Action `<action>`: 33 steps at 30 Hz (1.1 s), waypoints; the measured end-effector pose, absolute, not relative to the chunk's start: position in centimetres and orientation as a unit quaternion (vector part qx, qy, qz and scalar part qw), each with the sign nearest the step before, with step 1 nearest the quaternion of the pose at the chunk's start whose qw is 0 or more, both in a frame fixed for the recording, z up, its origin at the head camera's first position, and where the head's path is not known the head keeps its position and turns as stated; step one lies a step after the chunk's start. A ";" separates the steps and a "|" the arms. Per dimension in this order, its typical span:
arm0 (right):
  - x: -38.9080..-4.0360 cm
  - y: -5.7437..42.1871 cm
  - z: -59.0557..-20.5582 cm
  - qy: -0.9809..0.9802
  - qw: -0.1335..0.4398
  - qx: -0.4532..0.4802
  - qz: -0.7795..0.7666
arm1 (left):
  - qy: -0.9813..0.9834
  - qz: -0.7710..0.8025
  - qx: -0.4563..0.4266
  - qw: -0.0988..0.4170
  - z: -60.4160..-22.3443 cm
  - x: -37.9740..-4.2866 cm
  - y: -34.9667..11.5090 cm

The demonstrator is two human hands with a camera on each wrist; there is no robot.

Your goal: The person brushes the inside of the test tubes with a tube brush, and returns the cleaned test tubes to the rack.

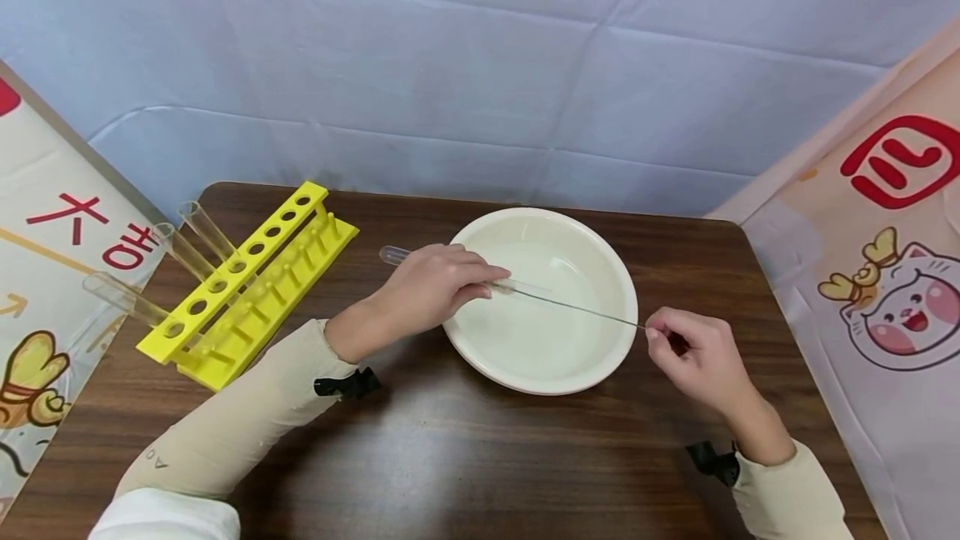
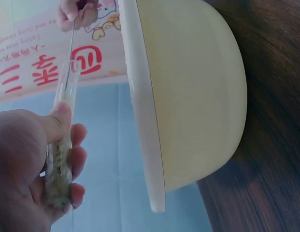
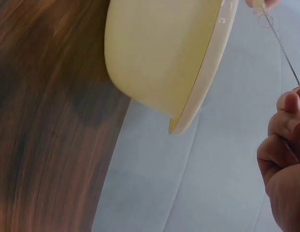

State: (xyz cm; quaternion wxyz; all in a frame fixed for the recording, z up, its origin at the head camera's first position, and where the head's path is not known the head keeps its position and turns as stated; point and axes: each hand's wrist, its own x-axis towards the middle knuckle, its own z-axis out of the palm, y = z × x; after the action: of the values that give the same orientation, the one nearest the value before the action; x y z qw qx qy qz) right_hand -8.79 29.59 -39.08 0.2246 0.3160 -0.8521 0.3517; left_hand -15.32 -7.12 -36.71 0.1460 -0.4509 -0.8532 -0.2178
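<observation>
My left hand (image 1: pixel 431 286) grips a clear test tube (image 1: pixel 393 255) lying nearly level over the left rim of a white basin (image 1: pixel 540 388). Inside the tube sits the bristle head of a test tube brush (image 2: pixel 58 169), seen through the glass in the left wrist view. The brush's thin twisted wire (image 1: pixel 577 307) comes out of the tube mouth and runs right across the basin. Beyond the basin's right rim, my right hand (image 1: pixel 697 357) pinches the wire's far end between thumb and curled fingers. The palm hides part of the tube in the head view.
A yellow test tube rack (image 1: pixel 257 249) stands at the table's left, with three clear test tubes (image 1: pixel 183 252) leaning in its holes toward the left. The dark wooden table (image 1: pixel 450 465) has a pale cloth (image 1: pixel 450 65) hanging behind it and printed panels at both sides.
</observation>
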 end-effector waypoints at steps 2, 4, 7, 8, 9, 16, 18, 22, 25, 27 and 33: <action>-8.9 29.8 -39.1 -0.847 0.252 0.334 0.329 | -0.854 -0.222 -0.449 0.144 -36.7 -15.4 -7.3; -8.9 30.0 -39.1 -0.845 0.268 0.342 0.311 | -0.854 -0.225 -0.447 0.142 -36.6 -15.4 -7.4; -8.7 30.3 -39.0 -0.845 0.286 0.345 0.291 | -0.854 -0.227 -0.446 0.141 -36.5 -15.4 -7.6; -8.7 30.4 -38.9 -0.846 0.290 0.345 0.286 | -0.854 -0.228 -0.446 0.142 -36.4 -15.4 -7.6; -8.6 30.5 -38.8 -0.845 0.294 0.345 0.283 | -0.854 -0.227 -0.445 0.142 -36.4 -15.4 -7.7; -8.4 31.1 -38.3 -0.847 0.316 0.337 0.263 | -0.857 -0.236 -0.439 0.133 -36.1 -15.4 -8.0; -8.3 31.2 -38.2 -0.846 0.322 0.338 0.259 | -0.858 -0.237 -0.437 0.130 -36.0 -15.4 -8.1; -8.2 31.5 -38.2 -0.845 0.330 0.337 0.253 | -0.858 -0.240 -0.436 0.127 -36.0 -15.4 -8.2; -8.1 31.7 -38.1 -0.848 0.333 0.332 0.244 | -0.858 -0.242 -0.435 0.127 -36.0 -15.4 -8.4; -8.0 31.9 -38.0 -0.850 0.336 0.328 0.240 | -0.860 -0.239 -0.433 0.127 -36.0 -15.4 -8.5; -7.8 32.5 -38.1 -0.851 0.343 0.317 0.241 | -0.868 -0.231 -0.421 0.126 -36.2 -15.5 -9.0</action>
State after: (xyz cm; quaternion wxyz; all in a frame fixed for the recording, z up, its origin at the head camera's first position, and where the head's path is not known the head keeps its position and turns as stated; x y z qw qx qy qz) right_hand -7.82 32.53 -38.09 0.3429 0.3171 -0.8509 0.2406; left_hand -15.50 -8.96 -36.19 0.1262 -0.4213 -0.8679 -0.2309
